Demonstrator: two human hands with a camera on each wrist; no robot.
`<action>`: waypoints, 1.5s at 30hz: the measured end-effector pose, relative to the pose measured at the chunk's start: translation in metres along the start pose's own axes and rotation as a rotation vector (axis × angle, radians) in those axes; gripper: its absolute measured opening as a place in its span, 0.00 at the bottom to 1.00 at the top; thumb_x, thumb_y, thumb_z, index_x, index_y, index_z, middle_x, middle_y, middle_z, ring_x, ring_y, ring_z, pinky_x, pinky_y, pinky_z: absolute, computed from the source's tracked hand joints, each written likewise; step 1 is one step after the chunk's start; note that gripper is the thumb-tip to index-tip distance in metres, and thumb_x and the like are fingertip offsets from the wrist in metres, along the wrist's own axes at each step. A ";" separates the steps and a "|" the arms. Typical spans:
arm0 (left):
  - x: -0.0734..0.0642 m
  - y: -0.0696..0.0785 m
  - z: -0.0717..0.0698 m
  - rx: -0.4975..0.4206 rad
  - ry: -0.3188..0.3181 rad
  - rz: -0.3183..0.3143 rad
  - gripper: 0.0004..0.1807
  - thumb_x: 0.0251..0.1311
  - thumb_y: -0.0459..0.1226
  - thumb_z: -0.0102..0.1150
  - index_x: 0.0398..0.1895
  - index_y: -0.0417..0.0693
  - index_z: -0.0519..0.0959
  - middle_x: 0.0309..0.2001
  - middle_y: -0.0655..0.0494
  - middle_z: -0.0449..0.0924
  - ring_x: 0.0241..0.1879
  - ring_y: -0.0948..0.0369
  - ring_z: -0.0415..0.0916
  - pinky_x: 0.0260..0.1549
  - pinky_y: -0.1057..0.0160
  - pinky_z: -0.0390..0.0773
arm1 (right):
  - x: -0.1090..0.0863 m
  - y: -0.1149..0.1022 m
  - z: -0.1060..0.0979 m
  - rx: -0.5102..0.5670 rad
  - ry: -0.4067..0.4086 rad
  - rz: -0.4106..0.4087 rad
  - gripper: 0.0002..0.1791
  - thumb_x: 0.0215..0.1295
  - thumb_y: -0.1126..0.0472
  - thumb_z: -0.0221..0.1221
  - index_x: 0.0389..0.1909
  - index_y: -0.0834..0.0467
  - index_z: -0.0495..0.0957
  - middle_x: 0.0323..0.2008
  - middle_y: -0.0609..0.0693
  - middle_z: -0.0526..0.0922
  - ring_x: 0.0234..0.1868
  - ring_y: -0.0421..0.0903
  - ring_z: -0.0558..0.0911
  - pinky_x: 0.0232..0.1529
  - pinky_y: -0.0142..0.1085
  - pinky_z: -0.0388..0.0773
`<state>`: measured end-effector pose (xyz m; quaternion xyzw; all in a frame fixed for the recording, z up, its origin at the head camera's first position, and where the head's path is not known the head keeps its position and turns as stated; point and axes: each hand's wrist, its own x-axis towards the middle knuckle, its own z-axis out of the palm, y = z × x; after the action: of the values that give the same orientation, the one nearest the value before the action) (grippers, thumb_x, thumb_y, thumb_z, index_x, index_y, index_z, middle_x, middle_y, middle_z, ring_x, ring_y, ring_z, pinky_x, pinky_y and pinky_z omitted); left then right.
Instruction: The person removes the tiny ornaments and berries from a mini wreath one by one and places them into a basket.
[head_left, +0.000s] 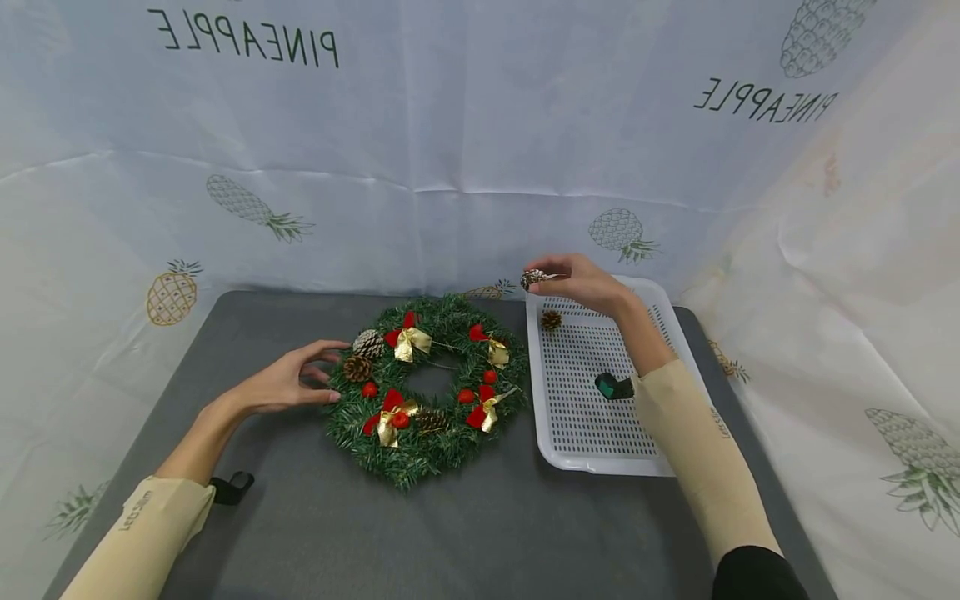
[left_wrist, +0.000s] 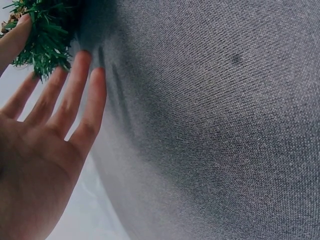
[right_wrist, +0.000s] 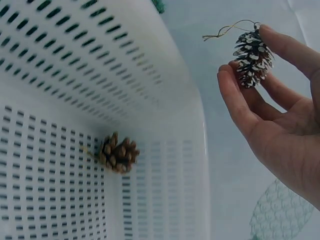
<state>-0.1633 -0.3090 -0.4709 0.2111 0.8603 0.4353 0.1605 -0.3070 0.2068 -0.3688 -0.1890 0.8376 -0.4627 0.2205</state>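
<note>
A green wreath [head_left: 431,454] lies on the grey table, dressed with red-and-gold bows, red berries and several pine cones. At its left edge my left hand [head_left: 296,379] has its fingers spread; in the left wrist view the fingertips [left_wrist: 82,57] of this hand [left_wrist: 45,145] are right at the green needles [left_wrist: 47,45]. My right hand [head_left: 581,283] is raised over the far left corner of the white basket. Between thumb and fingers it pinches a white-tipped pine cone [right_wrist: 252,57] with a thin gold string loop [right_wrist: 227,31].
The white perforated basket [head_left: 555,454] stands right of the wreath. Inside are a brown pine cone [head_left: 551,320] and a dark green-and-black item [head_left: 613,386], partly beside the right sleeve. A pineapple-print curtain [head_left: 465,125] hangs behind the table [head_left: 315,533].
</note>
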 end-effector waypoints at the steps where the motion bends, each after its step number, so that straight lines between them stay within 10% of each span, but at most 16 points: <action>1: 0.000 0.000 0.000 -0.001 0.001 0.002 0.44 0.70 0.37 0.73 0.84 0.41 0.61 0.74 0.25 0.69 0.58 0.41 0.85 0.47 0.55 0.91 | -0.001 0.002 -0.002 0.002 0.005 0.007 0.32 0.76 0.50 0.68 0.77 0.54 0.74 0.78 0.53 0.75 0.81 0.57 0.71 0.82 0.60 0.67; 25: -0.001 0.001 0.001 0.004 0.007 0.008 0.44 0.69 0.37 0.73 0.84 0.41 0.61 0.73 0.24 0.69 0.57 0.42 0.86 0.48 0.52 0.92 | -0.027 0.052 -0.029 -0.042 0.082 0.134 0.37 0.79 0.47 0.65 0.82 0.57 0.68 0.83 0.63 0.64 0.83 0.64 0.65 0.81 0.67 0.65; 45: 0.000 0.000 0.000 -0.001 0.009 0.012 0.44 0.70 0.37 0.73 0.84 0.42 0.61 0.73 0.25 0.69 0.57 0.41 0.85 0.47 0.51 0.92 | -0.025 0.088 -0.030 0.208 0.067 0.209 0.36 0.82 0.59 0.61 0.82 0.69 0.60 0.80 0.70 0.64 0.82 0.67 0.67 0.84 0.56 0.66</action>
<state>-0.1633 -0.3088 -0.4715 0.2143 0.8594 0.4379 0.1540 -0.3121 0.2844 -0.4253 -0.0613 0.8072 -0.5275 0.2578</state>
